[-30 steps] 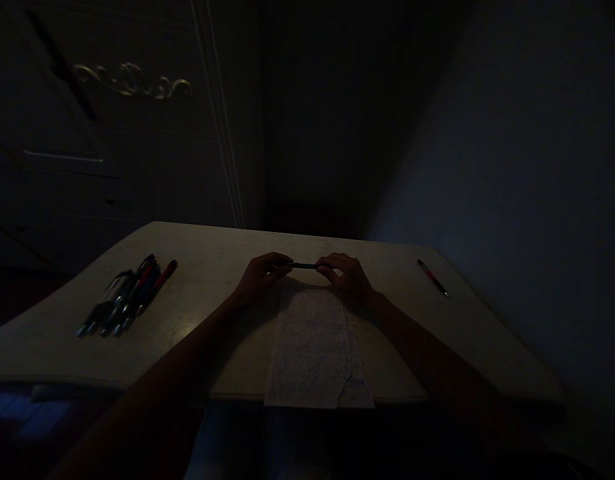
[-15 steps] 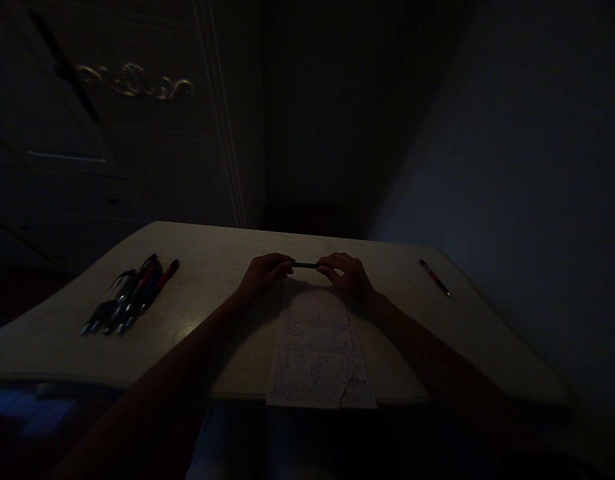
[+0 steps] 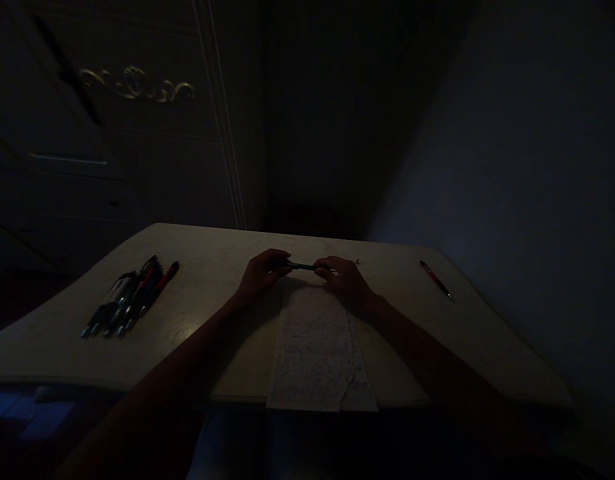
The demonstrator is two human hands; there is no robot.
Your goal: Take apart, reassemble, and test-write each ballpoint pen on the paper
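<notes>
A dark green pen (image 3: 302, 266) lies crosswise between my two hands, just above the far part of the table. My left hand (image 3: 265, 270) pinches its left end, and my right hand (image 3: 341, 275) pinches its right end. Only the pen's middle shows; both ends are covered by fingers. Below the hands lies a sheet of paper (image 3: 314, 353) with handwriting, its right edge torn or creased and its near end at the table's front edge. The light is very dim.
On the left of the table (image 3: 207, 260) lies a bundle of several pens (image 3: 132, 297). A single red and black pen (image 3: 436, 280) lies at the right. Beyond the table stands a cabinet with an ornate handle (image 3: 137, 85); a pale wall (image 3: 512, 180) rises on the right.
The pen has turned or shifted slightly between my fingers, and my right hand has moved a little left. A small dark thing now shows just behind my right hand.
</notes>
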